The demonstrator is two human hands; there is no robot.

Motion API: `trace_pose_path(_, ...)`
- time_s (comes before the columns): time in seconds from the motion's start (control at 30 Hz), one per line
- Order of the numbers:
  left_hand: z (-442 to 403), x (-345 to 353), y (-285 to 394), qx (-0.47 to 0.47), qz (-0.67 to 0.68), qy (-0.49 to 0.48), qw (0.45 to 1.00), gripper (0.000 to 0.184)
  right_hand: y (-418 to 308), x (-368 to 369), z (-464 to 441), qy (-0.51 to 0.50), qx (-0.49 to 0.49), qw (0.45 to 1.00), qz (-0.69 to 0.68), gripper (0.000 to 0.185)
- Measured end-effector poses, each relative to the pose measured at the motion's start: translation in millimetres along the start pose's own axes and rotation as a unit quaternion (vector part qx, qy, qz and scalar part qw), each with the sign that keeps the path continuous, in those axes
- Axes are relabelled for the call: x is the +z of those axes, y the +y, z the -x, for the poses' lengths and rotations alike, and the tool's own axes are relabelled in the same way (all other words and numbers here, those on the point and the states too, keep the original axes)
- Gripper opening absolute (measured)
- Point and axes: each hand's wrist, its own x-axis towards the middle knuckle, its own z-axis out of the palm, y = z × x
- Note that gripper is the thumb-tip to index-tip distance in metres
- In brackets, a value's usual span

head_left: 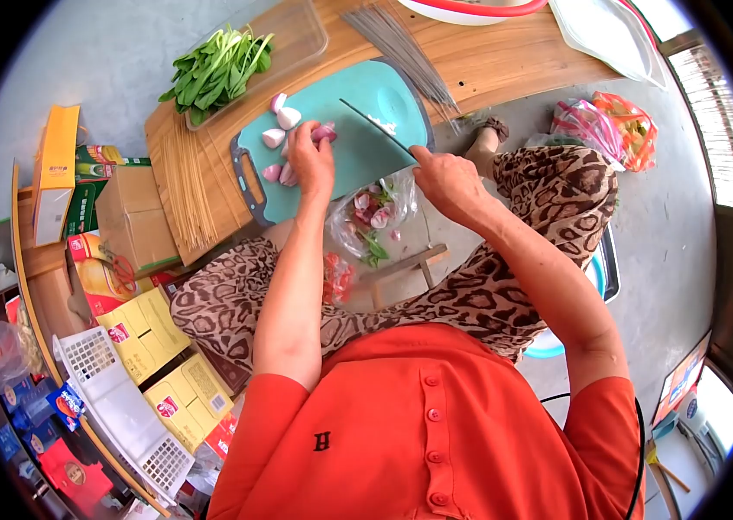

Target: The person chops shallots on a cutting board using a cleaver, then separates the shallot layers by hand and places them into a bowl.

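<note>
A teal cutting board (353, 95) with a grey rim lies on the wooden table. My left hand (310, 160) rests at its middle, fingers closed round a purple-red shallot piece (324, 132). Several more shallot pieces (274, 138), white and purple, lie just left of that hand. In my right hand (449, 179) is the handle of a knife (377, 126), its thin dark blade slanting over the board's right part. Small white chopped bits (383, 124) lie beside the blade. Below the board, a clear plastic bag (373, 212) holds purple peelings and green scraps.
Leafy greens (219, 71) sit in a clear tray (301, 43) at the table's back left. Thin dry sticks (184, 191) and grey skewers (405, 54) lie beside the board. Boxes (137, 212) stand at left, and pink and orange bags (613, 130) are on the floor at right.
</note>
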Motion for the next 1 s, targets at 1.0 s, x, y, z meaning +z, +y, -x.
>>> trace_pose_path(1.0, 3.5, -13.0, 22.2, 0.054, -0.071, -0.027, 0.996, 0.025, -41.7, -2.3, -37.4, -0.07, -0.026, 0.996, -0.038, 0.022)
